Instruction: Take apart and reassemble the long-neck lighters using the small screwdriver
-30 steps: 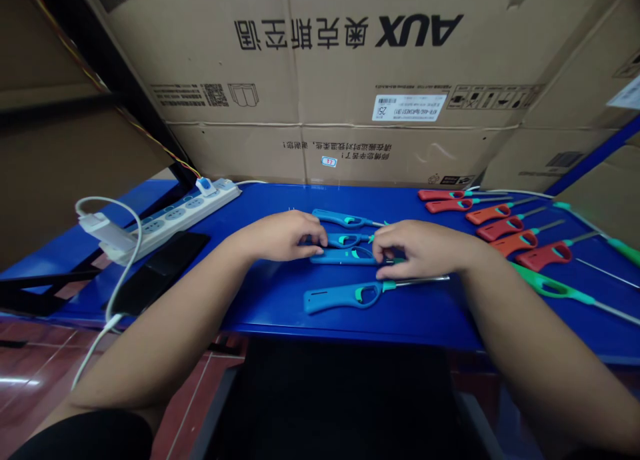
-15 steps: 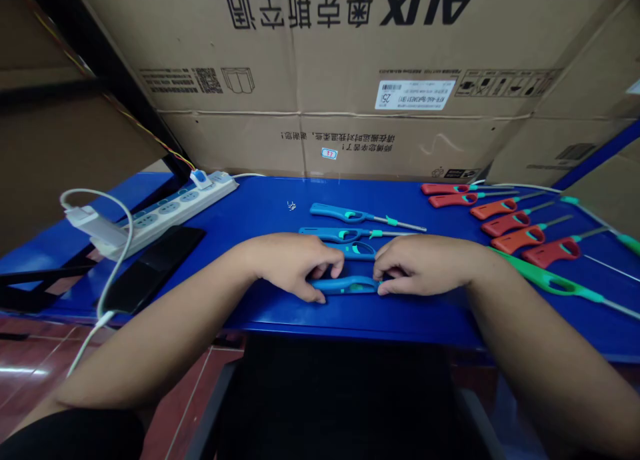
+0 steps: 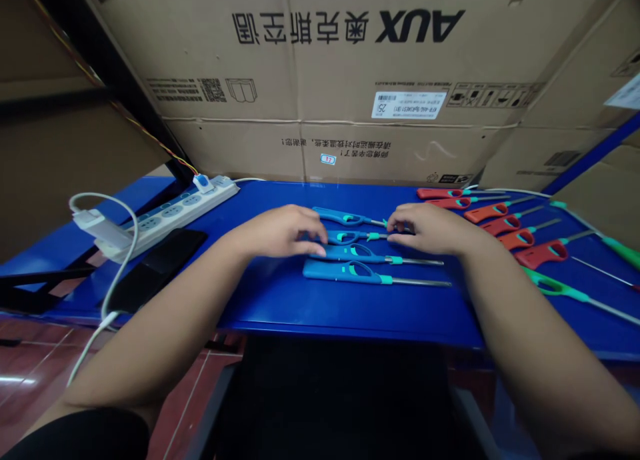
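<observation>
At twelve o'clock on the table (image 3: 260, 300), left hand (image 3: 283, 232) and right hand (image 3: 425, 228) open, apart, over light, stiff plastic lighters (image 3: 370, 260), best held by the handle (image 3: 325, 271)

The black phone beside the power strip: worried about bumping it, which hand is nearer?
Left hand, at the blue lighters, is nearer, right of the phone, not touching it. Right hand is farther, beyond the lighters.
</observation>
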Motion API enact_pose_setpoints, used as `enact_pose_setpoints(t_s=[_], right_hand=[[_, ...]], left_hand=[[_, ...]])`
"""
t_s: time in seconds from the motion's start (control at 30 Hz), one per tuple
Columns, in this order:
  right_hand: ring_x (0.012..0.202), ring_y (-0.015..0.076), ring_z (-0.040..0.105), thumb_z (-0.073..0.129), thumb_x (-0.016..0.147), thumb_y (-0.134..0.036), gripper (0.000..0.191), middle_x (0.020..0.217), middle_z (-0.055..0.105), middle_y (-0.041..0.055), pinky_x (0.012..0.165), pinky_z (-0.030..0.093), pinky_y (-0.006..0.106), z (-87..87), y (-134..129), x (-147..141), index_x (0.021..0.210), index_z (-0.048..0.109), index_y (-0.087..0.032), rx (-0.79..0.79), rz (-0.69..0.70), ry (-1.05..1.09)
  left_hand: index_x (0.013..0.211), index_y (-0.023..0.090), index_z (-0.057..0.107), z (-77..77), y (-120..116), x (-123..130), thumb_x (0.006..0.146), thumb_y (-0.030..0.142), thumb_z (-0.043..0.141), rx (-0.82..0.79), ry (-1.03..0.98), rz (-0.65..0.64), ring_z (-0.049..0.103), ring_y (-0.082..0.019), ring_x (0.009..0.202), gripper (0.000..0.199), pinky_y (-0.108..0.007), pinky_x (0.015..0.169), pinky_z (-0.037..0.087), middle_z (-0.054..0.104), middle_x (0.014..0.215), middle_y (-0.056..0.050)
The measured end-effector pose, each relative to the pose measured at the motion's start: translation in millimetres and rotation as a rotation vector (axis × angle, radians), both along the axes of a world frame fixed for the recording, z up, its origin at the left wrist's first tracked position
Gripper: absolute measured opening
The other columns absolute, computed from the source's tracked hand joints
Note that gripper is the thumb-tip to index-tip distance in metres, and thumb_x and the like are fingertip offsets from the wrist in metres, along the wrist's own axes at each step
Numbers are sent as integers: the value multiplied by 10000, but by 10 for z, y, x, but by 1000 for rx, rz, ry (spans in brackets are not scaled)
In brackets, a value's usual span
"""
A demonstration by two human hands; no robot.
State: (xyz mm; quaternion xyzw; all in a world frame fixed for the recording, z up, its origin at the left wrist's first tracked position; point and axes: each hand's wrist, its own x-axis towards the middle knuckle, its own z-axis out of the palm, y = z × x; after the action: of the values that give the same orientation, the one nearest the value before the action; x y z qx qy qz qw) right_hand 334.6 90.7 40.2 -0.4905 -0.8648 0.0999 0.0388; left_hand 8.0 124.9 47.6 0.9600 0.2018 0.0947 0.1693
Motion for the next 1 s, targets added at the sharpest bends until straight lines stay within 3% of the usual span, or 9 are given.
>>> enact_pose_setpoints(t_s=[0.07, 0.17, 0.37, 0.57, 0.67, 0.77, 0.83, 0.9, 1.0], right_hand=[[792, 182, 582, 632, 836, -419, 279, 974, 659, 72, 688, 412, 293, -43, 54, 24, 979, 679, -184, -33, -24, -7], [776, 175, 581, 656, 816, -403, 265, 921, 668, 50, 664, 406, 278, -89, 93, -9, 974, 677, -191, -67, -35, -21], [649, 160, 557, 612, 856, -407, 230, 785, 681, 44, 586, 367, 276, -143, 128, -33, 863, 676, -186, -81, -90, -59], [818, 199, 619, 508, 919, -359, 274, 954, 727, 79, 707, 421, 297, -103, 102, 13, 922, 725, -192, -101, 10, -83], [861, 211, 637, 503, 920, -381, 307, 985, 731, 85, 755, 442, 309, -72, 84, 31, 931, 748, -195, -98, 29, -83], [872, 213, 640, 535, 896, -406, 301, 992, 721, 84, 792, 452, 315, -63, 101, 81, 936, 755, -204, -64, 11, -75], [886, 223, 633, 536, 889, -414, 313, 1024, 706, 99, 806, 451, 330, -82, 142, 136, 984, 737, -193, -4, -57, -60], [885, 238, 627, 559, 869, -434, 334, 1028, 695, 120, 790, 454, 344, -122, 198, 200, 1007, 709, -170, 46, -147, -47], [797, 218, 629, 646, 798, -472, 335, 934, 698, 96, 706, 463, 318, -196, 272, 289, 937, 691, -171, 15, -208, -42]], left_hand=[[1026, 191, 724, -14, 148, -141, 845, 425, 723, 38, 60, 147, 613, -146, 824, 296, -243, 751, 450, 670, 953, -50], [1115, 202, 681, -84, 343, -293, 730, 465, 803, -76, 210, 259, 608, -145, 833, 482, -222, 727, 455, 671, 1004, -34], [1039, 168, 694, -178, 393, -257, 752, 439, 758, -148, 201, 234, 613, -145, 796, 400, -225, 721, 471, 671, 930, -39], [901, 159, 696, -166, 357, -224, 957, 486, 459, -56, 138, 185, 624, -155, 796, 408, -247, 749, 451, 693, 890, -55], [802, 165, 670, -231, 372, -167, 967, 488, 422, 22, 145, 250, 564, -138, 649, 439, -246, 634, 401, 652, 731, -28], [762, 168, 663, -315, 402, -85, 955, 446, 449, 78, 127, 284, 544, -145, 624, 400, -261, 630, 395, 636, 693, -28], [838, 163, 680, -356, 437, -44, 946, 415, 468, 117, 82, 317, 582, -169, 703, 346, -281, 693, 435, 665, 781, -52], [1043, 148, 678, -386, 486, -22, 934, 375, 490, 163, 23, 358, 625, -204, 865, 314, -316, 806, 472, 689, 985, -100], [1310, 151, 582, -427, 567, -5, 901, 339, 554, 201, -31, 344, 588, -254, 1162, 451, -384, 1010, 446, 617, 1312, -140]])
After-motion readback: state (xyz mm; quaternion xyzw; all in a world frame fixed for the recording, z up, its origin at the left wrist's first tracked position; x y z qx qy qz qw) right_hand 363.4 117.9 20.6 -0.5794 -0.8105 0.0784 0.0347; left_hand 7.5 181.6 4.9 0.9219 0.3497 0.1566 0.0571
